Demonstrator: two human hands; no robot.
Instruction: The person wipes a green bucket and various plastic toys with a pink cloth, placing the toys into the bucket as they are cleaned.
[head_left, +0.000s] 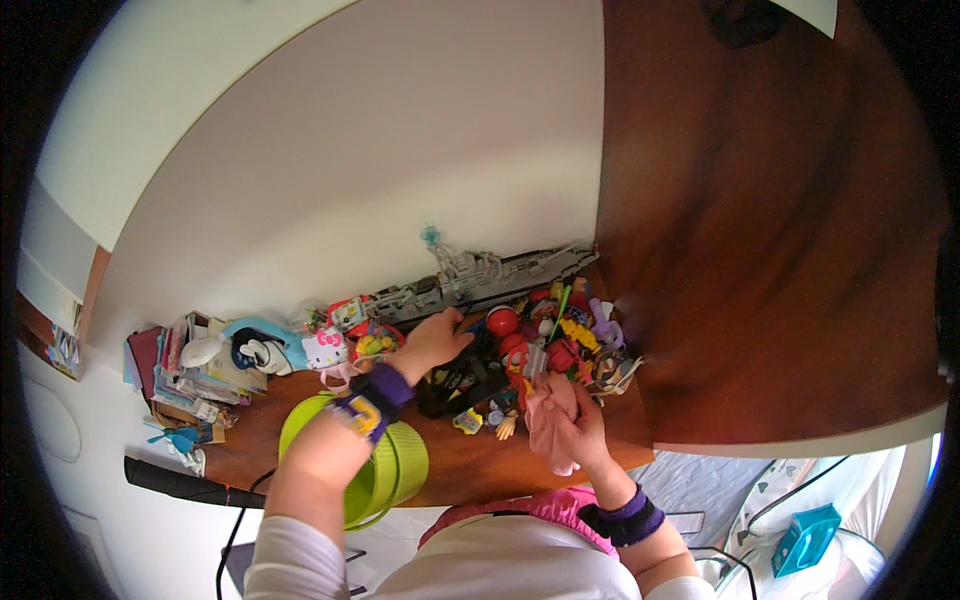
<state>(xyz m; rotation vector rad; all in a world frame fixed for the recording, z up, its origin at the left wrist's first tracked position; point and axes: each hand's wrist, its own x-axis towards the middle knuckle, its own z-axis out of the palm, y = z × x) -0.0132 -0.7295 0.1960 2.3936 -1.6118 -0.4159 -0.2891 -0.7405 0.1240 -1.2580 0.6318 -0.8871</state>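
My left hand (435, 343) reaches over the heap of toys, its fingers beside the grey toy-brick warship (480, 283); whether it touches or grips anything I cannot tell. In my right hand (589, 431) is a crumpled pink cloth (551, 424), at the near edge of the heap. Around the hands lie a red ball (502, 321), black toy parts (465, 382), a yellow toy (579, 334), a purple toy (606, 324) and a small toy hand (507, 426). A green ribbed plastic bucket (409, 461) stands under my left forearm.
On the left of the wooden desk (262, 442) are a blue desk lamp (259, 328), a white cat-face item (325, 347), stacked books (187, 367) and a small blue fan (176, 437). A wall rises behind, a wooden panel (750, 247) at right. A teal box (806, 540) lies lower right.
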